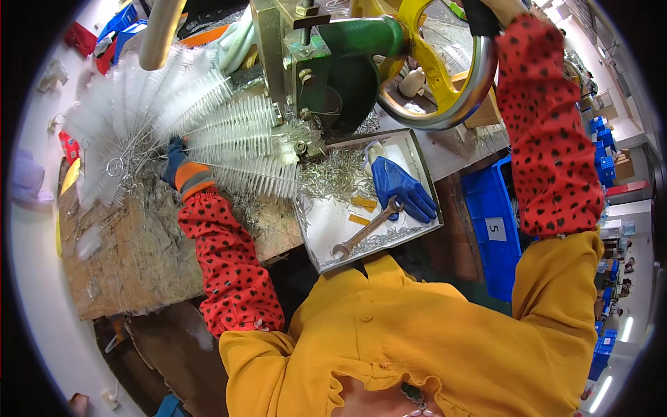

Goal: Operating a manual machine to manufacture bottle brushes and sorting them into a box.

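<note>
White bristle brushes (132, 104) with twisted wire stems and looped ends fan out on the worktable at the left. My left hand (178, 167), in a dark blue glove with an orange cuff, closes around brush stems at the fan's inner end; its fingertips are partly hidden. Several brush heads point right from it, toward the metal jaw (300, 147) of a green hand press (354, 42). At the top edge my right hand (486, 15), partly out of view, grips the rim of the press's yellow handwheel (425, 97).
Below the press, a white tray (321, 243) holds small metal pieces, a blue-and-white glove (403, 187) and an open-ended wrench (368, 228). To its right stands a blue bin (492, 257). A metal bar (161, 35) hangs over the table's far left.
</note>
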`<action>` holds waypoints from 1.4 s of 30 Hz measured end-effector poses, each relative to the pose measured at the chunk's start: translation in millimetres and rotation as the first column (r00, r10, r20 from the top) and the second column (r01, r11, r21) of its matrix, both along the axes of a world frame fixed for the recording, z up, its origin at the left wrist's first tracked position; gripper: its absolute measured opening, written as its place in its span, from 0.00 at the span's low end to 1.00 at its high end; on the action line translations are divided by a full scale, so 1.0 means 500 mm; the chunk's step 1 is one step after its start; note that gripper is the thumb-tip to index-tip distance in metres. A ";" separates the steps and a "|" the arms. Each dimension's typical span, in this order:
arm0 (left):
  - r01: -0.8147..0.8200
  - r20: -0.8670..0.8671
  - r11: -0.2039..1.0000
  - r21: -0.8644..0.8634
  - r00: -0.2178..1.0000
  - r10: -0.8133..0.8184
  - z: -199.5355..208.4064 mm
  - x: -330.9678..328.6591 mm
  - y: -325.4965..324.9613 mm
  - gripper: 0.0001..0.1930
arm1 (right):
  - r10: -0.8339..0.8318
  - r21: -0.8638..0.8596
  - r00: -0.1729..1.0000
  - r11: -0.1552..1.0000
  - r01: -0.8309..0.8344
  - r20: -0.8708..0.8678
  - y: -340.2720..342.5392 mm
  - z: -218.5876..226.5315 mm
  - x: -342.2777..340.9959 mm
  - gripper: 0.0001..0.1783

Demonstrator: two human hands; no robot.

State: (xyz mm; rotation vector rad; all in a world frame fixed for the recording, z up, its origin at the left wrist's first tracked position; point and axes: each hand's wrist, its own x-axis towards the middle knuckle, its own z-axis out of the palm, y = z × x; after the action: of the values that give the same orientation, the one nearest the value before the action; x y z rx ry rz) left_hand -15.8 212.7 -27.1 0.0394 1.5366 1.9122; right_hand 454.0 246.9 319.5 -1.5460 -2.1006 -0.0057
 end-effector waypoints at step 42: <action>-0.316 -0.740 0.947 -0.059 0.650 0.170 0.061 0.083 0.049 0.29 | 0.025 0.406 0.790 0.868 0.288 -0.613 -0.245 -0.420 -0.020 0.23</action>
State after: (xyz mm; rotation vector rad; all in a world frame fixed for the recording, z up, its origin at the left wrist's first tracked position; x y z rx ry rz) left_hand 25.8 237.2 3.2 0.6197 2.3505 2.0712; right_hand 444.2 124.2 109.7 -1.1772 -1.3399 -0.0736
